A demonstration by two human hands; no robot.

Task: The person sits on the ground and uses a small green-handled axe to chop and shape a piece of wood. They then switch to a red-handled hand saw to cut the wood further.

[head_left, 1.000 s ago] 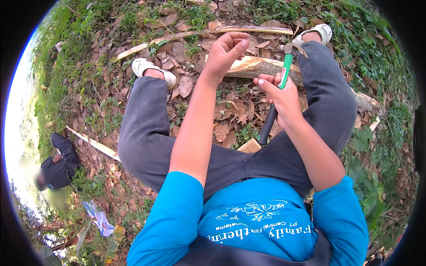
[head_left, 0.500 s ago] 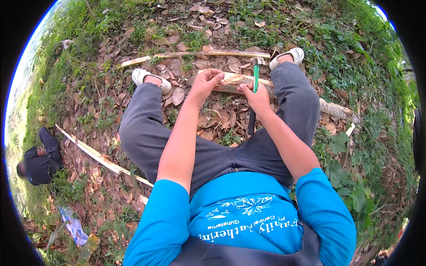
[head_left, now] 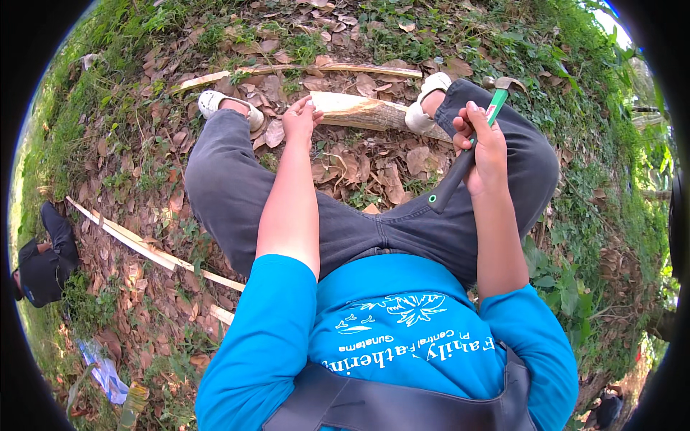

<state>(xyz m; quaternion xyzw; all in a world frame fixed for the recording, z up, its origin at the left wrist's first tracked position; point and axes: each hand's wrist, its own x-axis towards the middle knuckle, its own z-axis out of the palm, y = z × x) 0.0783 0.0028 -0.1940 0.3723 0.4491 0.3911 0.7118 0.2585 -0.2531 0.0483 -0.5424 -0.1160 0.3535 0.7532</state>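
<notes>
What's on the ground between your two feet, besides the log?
In the head view, dry brown leaves cover the ground there; the pale split wooden log spans from the left hand to the right white shoe.

Person, seen from above. Shirt [head_left: 402,337]: bright blue, short sleeves ending above the elbows, white printed lettering and a small white leaf-like emblem across the chest. Strap [head_left: 388,406]: broad, dark grey, crossing the lower chest at the bottom of the frame. Trousers [head_left: 237,194]: dark grey, long, seamed at the fly. Footwear: pale off-white sandals [head_left: 219,100], one per foot, upper centre. Forearms bare.
</notes>
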